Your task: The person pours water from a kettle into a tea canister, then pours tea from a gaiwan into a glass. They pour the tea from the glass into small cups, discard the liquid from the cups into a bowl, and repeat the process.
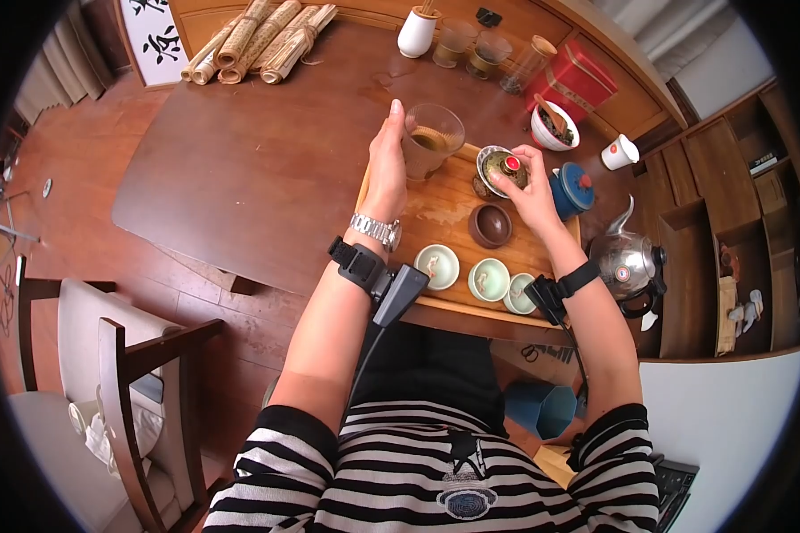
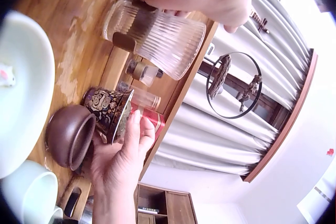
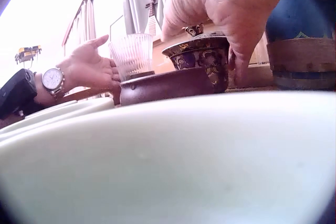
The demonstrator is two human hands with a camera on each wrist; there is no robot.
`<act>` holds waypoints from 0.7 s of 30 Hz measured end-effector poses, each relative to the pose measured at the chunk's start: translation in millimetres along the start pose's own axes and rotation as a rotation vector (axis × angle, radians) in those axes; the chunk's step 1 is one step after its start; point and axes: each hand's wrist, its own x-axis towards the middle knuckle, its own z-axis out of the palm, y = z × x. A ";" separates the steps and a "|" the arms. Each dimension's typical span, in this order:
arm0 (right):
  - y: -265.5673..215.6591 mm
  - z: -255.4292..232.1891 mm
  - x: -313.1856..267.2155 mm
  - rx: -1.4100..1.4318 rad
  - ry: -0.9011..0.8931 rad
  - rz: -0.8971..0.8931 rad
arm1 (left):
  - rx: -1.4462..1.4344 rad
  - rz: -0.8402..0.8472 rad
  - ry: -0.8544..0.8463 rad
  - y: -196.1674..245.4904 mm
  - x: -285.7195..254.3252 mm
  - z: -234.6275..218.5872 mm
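Observation:
My left hand (image 1: 386, 173) is beside a ribbed glass cup (image 1: 432, 133) holding a little dark liquid, thumb pointing up. In the right wrist view its palm is spread, with the fingers reaching the glass's side. The right hand (image 1: 537, 195) holds a dark patterned gaiwan (image 2: 103, 107) at its rim, thumb on one side and fingers on the other. Its lid, with a red-topped knob (image 1: 513, 163), shows between them. Just in front of the gaiwan sits a small brown bowl (image 1: 491, 226). Part of the gaiwan is hidden by the right hand.
Pale green cups (image 1: 488, 280) line the near side of the wooden tea tray (image 1: 436, 206). To the right stand a blue canister (image 1: 572, 190) and a steel kettle (image 1: 627, 253). Behind are a white bowl (image 1: 555, 130), a red box (image 1: 574, 80) and more glasses. Rolled bamboo mats (image 1: 258, 40) lie far left.

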 end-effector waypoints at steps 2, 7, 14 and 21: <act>-1.2 -2.2 -4.1 -0.039 -0.016 -0.068 | 0.008 0.018 0.023 0.2 -1.3 1.6; -11.4 -8.8 -8.6 -0.261 -0.096 -0.097 | 0.014 0.019 0.021 -4.0 1.8 -0.9; -14.7 -4.5 -3.0 -0.406 -0.066 -0.137 | 0.031 0.027 0.020 -5.1 2.8 -1.6; -15.0 0.0 -3.0 -0.499 -0.013 -0.219 | 0.030 0.027 0.048 -5.4 2.7 -0.4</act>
